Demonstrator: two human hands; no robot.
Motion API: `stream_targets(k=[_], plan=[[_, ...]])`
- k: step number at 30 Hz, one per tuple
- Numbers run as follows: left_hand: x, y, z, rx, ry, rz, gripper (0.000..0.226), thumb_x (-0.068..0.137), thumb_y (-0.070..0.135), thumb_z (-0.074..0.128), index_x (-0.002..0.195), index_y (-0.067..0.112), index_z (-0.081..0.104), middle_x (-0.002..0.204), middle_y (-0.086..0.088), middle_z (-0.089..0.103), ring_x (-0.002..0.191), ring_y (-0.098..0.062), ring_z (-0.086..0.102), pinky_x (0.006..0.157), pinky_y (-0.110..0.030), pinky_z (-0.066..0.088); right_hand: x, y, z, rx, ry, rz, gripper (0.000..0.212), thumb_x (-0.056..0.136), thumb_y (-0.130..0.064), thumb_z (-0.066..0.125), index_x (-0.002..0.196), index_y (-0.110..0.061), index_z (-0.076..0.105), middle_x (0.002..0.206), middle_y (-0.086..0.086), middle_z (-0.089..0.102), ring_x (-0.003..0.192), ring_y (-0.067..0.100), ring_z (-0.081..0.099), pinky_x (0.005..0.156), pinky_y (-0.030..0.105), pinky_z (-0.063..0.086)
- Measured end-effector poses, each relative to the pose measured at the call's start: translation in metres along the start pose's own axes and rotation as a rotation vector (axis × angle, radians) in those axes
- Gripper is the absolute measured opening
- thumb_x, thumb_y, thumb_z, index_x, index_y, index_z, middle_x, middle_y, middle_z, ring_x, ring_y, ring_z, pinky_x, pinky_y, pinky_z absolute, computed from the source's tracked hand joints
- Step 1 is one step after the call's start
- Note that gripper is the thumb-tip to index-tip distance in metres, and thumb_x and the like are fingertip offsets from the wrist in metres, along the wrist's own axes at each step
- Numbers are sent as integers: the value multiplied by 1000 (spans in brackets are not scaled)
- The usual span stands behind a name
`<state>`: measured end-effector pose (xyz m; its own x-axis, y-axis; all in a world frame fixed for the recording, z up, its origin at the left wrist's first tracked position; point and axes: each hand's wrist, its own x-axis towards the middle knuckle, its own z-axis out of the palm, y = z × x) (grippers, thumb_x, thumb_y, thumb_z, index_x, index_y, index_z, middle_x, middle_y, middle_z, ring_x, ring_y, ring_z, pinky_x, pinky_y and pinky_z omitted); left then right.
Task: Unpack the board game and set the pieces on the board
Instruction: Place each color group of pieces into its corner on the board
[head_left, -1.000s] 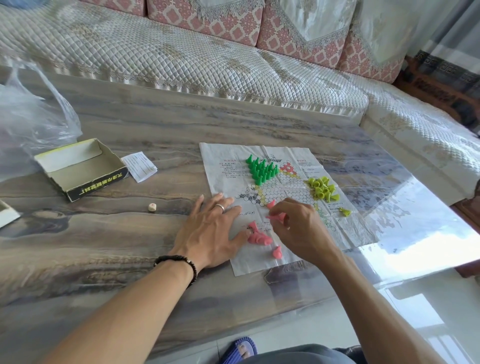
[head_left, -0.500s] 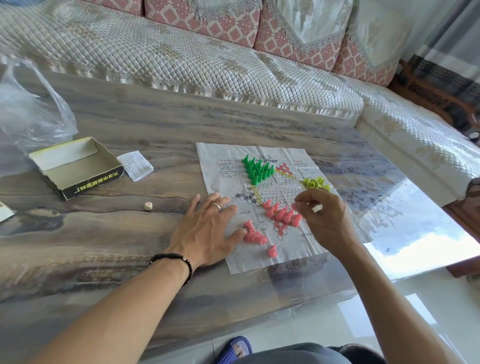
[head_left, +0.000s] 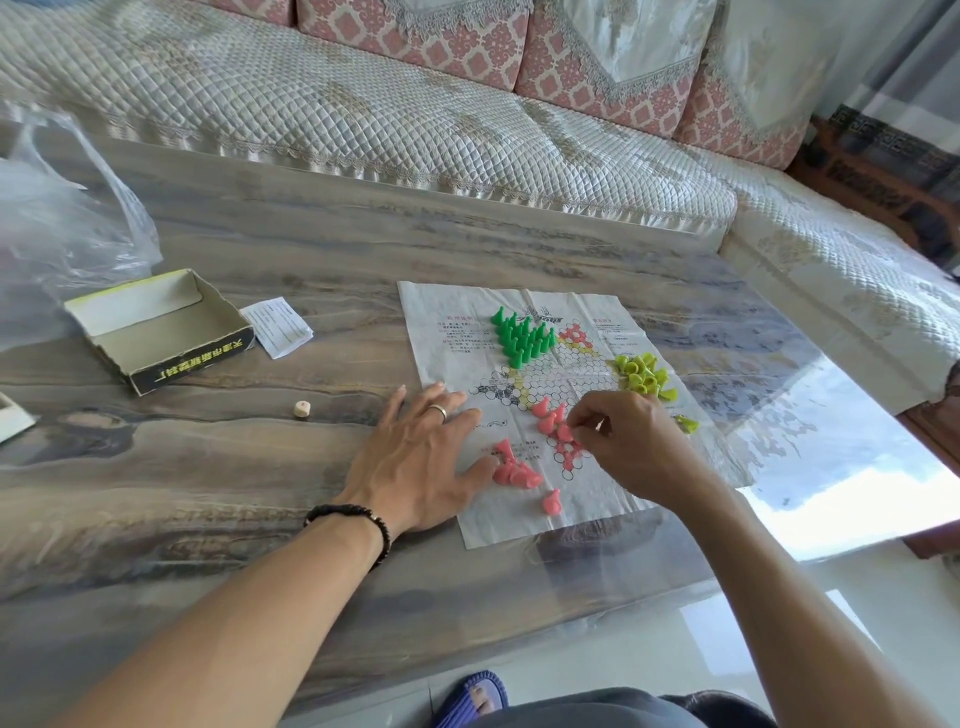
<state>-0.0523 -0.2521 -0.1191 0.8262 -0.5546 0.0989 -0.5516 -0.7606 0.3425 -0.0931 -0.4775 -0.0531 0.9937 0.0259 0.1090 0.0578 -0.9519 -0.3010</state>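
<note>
1. Paper game board (head_left: 571, 499): a creased white sheet lying flat on the wood-grain table (head_left: 260, 519), toward its right half. It shows a printed star grid of small circles with red and yellow zones, plus blocks of printed text.
2. Green pieces (head_left: 524, 338): upright cones packed in a tight triangle at the board's far-left star point.
3. Yellow-green pieces (head_left: 641, 374): a loose heap at the board's right edge. One more lies apart, nearer the right hand.
4. Pink pieces, placed (head_left: 548, 413): a few stand in a slanting row on the near red zone.
5. Pink pieces, loose (head_left: 511, 470): a tipped-over cluster on the board's near-left part. One more lies alone closer to the near edge.
6. Left hand (head_left: 421, 457): flat, fingers spread and straight, palm on the table. The fingertips reach over the board's left edge, and the thumb tip touches the loose pink cluster. It holds nothing.
7. Right hand (head_left: 631, 441): fingers curled, thumb and forefinger pinching a pink piece at the end of the placed row.
8. Off the board: an open box (head_left: 156, 332), a paper slip (head_left: 278, 327) and a small die (head_left: 301, 409) to the left.
9. Change over the last half second: the right hand has drawn back left from the yellow-green heap to the pink row. The left hand has stayed put.
</note>
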Motion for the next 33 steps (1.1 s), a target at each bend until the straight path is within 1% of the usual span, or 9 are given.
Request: stream_targets(k=[3,6,10,13,17,21,26,30,33], plan=[[0,0,0,-1,-6,3,69,92,67,27,146,26,34,158,2,24,148,-16,6,120,-46,4,3,0,6,-23,-23,-17,12,85,-10,65,84,-21,71,83,-9,61,73,-1,56,66,18,46],[0,-1,0,-4,-10,1,71,91,69,27,147,26,34,159,2,24,148,-16,6,120,-46,4,5,-2,11,-32,-8,-18,11,86,-11,66,87,-19,73,87,-6,62,73,-1,55,63,11,41],[1,-1,2,-5,-6,3,70,91,68,28,147,26,34,159,2,24,148,-16,6,120,-46,4,5,-2,15,-34,21,-10,10,85,-11,67,88,-16,74,87,-6,63,72,-5,53,59,8,38],[1,-1,2,-5,-1,1,70,91,68,28,146,26,35,159,2,24,148,-16,7,120,-46,4,4,-1,17,-36,28,-2,12,85,-8,66,91,-13,74,86,-5,62,71,0,55,60,9,38],[1,-1,2,-16,-6,7,68,91,67,32,146,26,35,159,0,24,148,-16,6,120,-47,4,3,-5,14,6,119,-13,11,85,-9,67,94,-11,72,81,-6,60,66,-2,53,57,9,39],[1,-2,2,-4,-10,9,69,89,66,33,146,27,33,159,1,22,148,-16,4,119,-47,4,2,-21,17,60,102,-69,8,85,-13,68,91,-13,74,81,-6,68,64,-6,55,60,3,41],[0,-1,3,-4,-2,6,69,88,68,32,145,29,34,159,2,22,148,-15,3,120,-47,3,6,-39,34,62,34,-104,19,84,-21,69,103,-18,72,87,-6,68,67,2,55,62,10,39],[-1,0,1,-4,0,5,71,84,69,31,143,29,36,158,1,23,148,-16,4,120,-46,3,11,-44,41,36,-22,-94,13,81,-17,69,94,-17,73,85,-2,67,73,11,59,70,32,52],[-1,-1,1,2,-5,9,70,85,69,29,142,29,35,158,1,23,148,-16,4,119,-47,3,11,-45,41,42,-10,-104,7,84,-20,67,90,-19,71,90,-4,61,72,11,57,68,35,51]])
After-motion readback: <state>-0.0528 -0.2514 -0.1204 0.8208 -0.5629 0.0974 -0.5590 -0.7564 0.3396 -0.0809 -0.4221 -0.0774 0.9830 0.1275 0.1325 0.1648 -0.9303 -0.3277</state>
